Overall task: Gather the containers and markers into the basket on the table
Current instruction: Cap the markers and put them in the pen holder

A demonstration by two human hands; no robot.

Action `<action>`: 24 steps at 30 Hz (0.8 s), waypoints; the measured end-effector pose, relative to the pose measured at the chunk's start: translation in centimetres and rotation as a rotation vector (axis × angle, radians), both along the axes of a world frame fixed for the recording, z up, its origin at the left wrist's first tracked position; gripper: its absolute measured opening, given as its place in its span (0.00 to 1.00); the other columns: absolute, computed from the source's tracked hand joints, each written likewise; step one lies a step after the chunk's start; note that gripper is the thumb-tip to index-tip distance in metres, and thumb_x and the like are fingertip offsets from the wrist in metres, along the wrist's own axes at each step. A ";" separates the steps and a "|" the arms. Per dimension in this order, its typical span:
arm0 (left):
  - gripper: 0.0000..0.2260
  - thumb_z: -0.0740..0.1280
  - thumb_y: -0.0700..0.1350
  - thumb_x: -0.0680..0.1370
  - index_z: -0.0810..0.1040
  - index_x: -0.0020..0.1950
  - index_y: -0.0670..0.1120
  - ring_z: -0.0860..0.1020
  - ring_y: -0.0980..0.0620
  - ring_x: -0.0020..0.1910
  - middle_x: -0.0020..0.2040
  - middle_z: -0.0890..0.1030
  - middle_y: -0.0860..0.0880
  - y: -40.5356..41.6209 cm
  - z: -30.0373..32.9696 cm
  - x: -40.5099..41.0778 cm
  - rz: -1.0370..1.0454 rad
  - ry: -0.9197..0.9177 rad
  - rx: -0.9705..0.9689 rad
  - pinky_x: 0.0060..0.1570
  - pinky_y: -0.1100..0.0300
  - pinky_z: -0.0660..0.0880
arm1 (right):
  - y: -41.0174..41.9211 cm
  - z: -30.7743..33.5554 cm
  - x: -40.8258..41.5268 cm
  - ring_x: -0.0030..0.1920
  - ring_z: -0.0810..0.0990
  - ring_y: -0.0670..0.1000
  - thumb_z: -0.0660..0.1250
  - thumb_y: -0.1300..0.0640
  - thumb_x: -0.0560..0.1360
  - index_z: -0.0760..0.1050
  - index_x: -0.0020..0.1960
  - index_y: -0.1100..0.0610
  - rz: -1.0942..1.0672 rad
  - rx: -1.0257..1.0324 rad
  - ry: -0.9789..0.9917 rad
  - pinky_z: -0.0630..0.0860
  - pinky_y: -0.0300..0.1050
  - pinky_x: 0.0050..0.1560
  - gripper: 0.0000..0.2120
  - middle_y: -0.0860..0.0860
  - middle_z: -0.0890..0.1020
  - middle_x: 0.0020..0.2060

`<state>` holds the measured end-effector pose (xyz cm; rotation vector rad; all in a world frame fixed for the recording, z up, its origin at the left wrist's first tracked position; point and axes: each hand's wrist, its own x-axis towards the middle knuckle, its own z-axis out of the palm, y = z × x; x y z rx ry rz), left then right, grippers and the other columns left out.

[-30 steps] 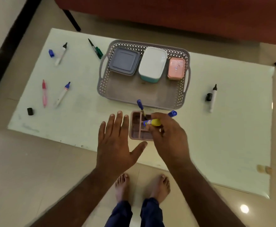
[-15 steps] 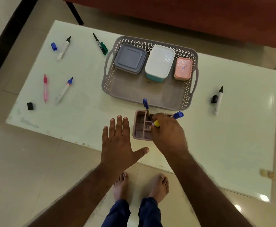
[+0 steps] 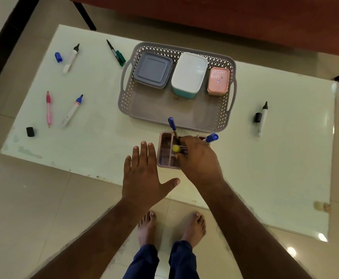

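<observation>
A grey lattice basket (image 3: 127,109) stands mid-table holding a grey lidded container (image 3: 153,69), a white and teal one (image 3: 189,74) and a small pink one (image 3: 218,81). In front of it sits a pink divided holder (image 3: 165,152) with two blue-capped markers (image 3: 172,123) (image 3: 212,137) standing in it. My right hand (image 3: 199,158) is over the holder, pinching a yellow-ended marker (image 3: 176,148) that stands down into a compartment. My left hand (image 3: 144,174) hovers flat with fingers spread, just left of the holder.
Loose on the white table (image 3: 275,168): a black-tipped marker (image 3: 71,58) and blue cap (image 3: 58,57), a green marker (image 3: 116,53), a pink pen (image 3: 48,108), a blue-tipped marker (image 3: 72,110), a black cap (image 3: 30,131), and at right a black marker (image 3: 262,119).
My right hand has lowered the yellow marker from lying sideways above the holder to standing upright inside it. The left hand stayed spread beside the holder.
</observation>
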<state>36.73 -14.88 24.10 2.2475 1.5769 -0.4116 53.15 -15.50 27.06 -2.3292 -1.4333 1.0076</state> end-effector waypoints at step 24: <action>0.33 0.60 0.60 0.78 0.61 0.78 0.44 0.58 0.45 0.78 0.78 0.61 0.44 -3.8 8.9 15.3 -0.351 -0.472 0.240 0.73 0.44 0.63 | 2.2 -6.7 21.5 0.56 0.77 0.60 0.66 0.48 0.75 0.70 0.62 0.58 -0.647 0.090 -0.232 0.69 0.48 0.48 0.20 0.56 0.75 0.57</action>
